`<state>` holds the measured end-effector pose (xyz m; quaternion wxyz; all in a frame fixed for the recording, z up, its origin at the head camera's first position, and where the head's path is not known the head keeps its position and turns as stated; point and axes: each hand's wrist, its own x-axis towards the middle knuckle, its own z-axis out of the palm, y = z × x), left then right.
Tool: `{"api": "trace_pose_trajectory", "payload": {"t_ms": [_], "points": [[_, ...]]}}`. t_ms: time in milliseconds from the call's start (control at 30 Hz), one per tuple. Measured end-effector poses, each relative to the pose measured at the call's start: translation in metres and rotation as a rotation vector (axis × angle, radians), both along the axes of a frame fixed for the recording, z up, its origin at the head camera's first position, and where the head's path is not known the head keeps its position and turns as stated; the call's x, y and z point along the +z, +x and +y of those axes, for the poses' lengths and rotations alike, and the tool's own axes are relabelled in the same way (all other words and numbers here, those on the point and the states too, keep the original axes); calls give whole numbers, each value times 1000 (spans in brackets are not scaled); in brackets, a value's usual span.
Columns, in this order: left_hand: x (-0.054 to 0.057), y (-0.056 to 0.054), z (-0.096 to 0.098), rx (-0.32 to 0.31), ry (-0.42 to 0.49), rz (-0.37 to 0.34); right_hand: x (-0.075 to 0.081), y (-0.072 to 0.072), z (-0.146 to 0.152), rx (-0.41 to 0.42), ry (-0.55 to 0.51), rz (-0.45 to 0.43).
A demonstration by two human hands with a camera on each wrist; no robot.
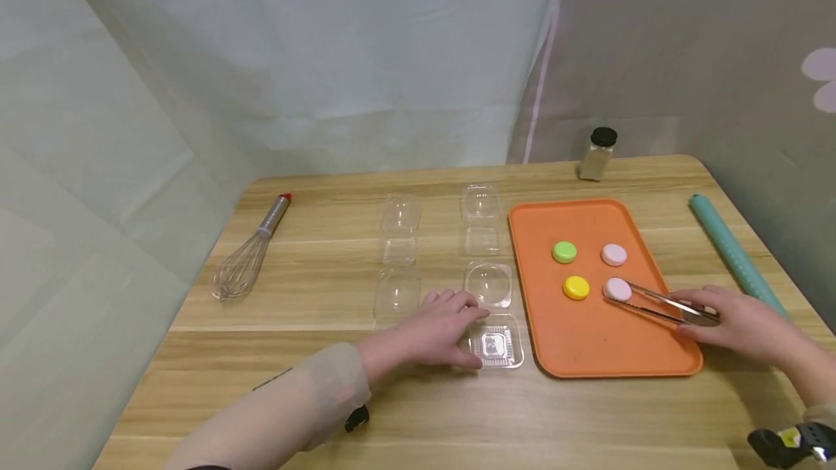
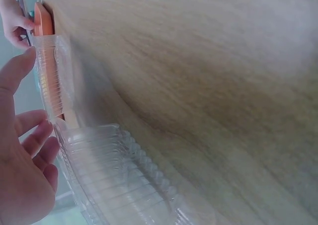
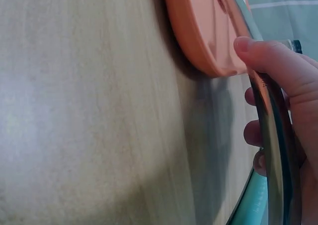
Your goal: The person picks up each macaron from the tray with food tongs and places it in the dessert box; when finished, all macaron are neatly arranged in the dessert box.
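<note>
The right hand [image 1: 738, 319] holds tongs [image 1: 702, 316] astride the nearer pink macaron [image 1: 617, 289] on the orange tray [image 1: 588, 347]; pickup seems underway, calling for a gentle squeeze. The left hand [image 1: 437, 332], loosely spread, touches a clear container [image 1: 498, 345].

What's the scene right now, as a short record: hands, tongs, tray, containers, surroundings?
left hand: at near right clear container; contact unclear
right hand: holds tongs
tongs: tips either side of nearer pink macaron
orange tray: also bears green macaron, yellow macaron, farther pink macaron
other containers: three, clear
surroundings: whisk left, black-capped jar behind tray, teal roll right
</note>
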<state>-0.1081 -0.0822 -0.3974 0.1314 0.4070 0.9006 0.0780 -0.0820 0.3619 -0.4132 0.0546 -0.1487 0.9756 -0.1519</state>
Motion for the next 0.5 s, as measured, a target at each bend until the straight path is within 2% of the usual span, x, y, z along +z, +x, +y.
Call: {"api": "trace_pose_trajectory", "payload": {"t_ms": [267,500], "points": [[1,1,0,16,8,-16,9,-4,-10,62,-2,189],[0,2,0,23,38,-44,17,-11,-34,207,-64,219]]}}
